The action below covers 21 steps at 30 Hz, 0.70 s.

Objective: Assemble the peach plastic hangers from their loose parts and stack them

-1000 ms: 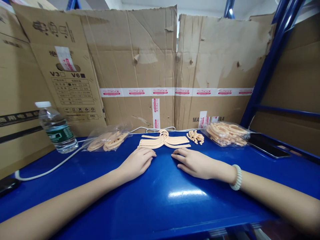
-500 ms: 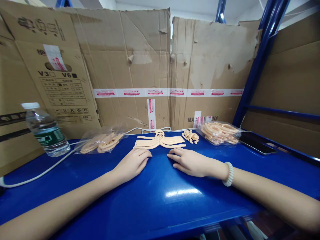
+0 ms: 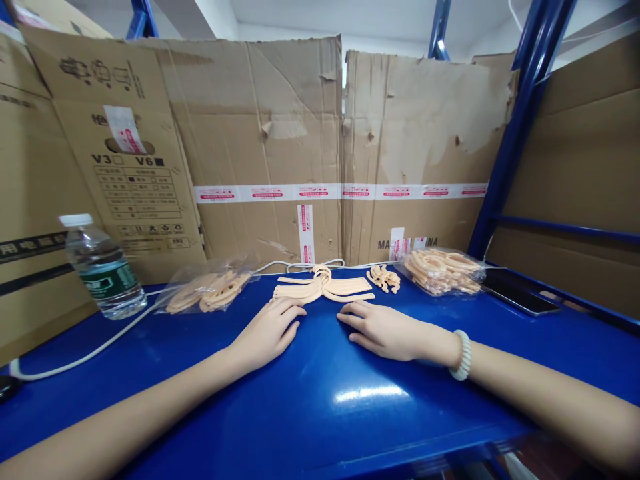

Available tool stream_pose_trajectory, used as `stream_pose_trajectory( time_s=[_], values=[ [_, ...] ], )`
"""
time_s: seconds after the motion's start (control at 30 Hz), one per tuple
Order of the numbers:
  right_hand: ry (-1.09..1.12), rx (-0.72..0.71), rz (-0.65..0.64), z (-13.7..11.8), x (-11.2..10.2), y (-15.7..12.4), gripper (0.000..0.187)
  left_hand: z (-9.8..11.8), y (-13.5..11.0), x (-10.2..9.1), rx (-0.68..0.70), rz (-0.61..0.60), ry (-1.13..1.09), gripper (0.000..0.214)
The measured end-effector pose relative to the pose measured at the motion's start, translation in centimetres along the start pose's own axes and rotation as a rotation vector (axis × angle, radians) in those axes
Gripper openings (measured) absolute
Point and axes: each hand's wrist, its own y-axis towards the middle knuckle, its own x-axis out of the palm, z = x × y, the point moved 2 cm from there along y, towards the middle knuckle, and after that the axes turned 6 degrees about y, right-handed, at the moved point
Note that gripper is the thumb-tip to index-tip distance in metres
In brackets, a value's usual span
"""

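Observation:
My left hand rests palm down on the blue table, its fingers stretched out and holding nothing. Opposite it, my right hand lies flat too, fingers apart, a pale coiled band round its wrist. Just beyond my fingertips is a fanned stack of beige curved strips, with several beige hook shapes at its top middle. To the right of the stack sits a small heap of short beige curved pieces.
Clear plastic bags of beige parts lie at the left and right. A water bottle stands far left beside a white cable. A dark phone lies far right. Cardboard sheets wall off the back.
The camera view has tilted up slightly, so everything sits a little lower in the picture. Both hands stay in place on the table.

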Motion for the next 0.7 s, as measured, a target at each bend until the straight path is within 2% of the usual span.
stream_pose_trajectory(
  time_s=[0.1, 0.2, 0.37, 0.43, 0.53, 0.7],
  values=[
    [0.037, -0.022, 0.002, 0.2, -0.4, -0.1, 0.042, -0.2, -0.1, 0.1, -0.062, -0.010, 0.051, 0.033],
    [0.059, -0.026, 0.030, 1.2, -1.7, -0.3, 0.039, -0.5, -0.2, 0.4, -0.151, -0.044, 0.112, 0.044],
    [-0.115, 0.162, 0.176, 6.2, -4.0, -1.1, 0.027, -0.7, -0.2, 0.9, -0.254, -0.158, 0.124, 0.051],
    [-0.236, 0.247, 0.193, 8.5, -4.0, -1.5, 0.027, -0.7, -0.2, 0.9, -0.271, -0.176, 0.109, 0.051],
    [-0.318, 0.300, 0.186, 10.8, -3.3, -1.8, 0.032, -0.6, -0.1, 0.7, -0.275, -0.160, 0.091, 0.049],
    [-0.379, 0.311, 0.152, 12.0, -2.4, -2.1, 0.034, -0.8, -0.1, 0.5, -0.208, -0.047, 0.029, 0.042]
  ],
)
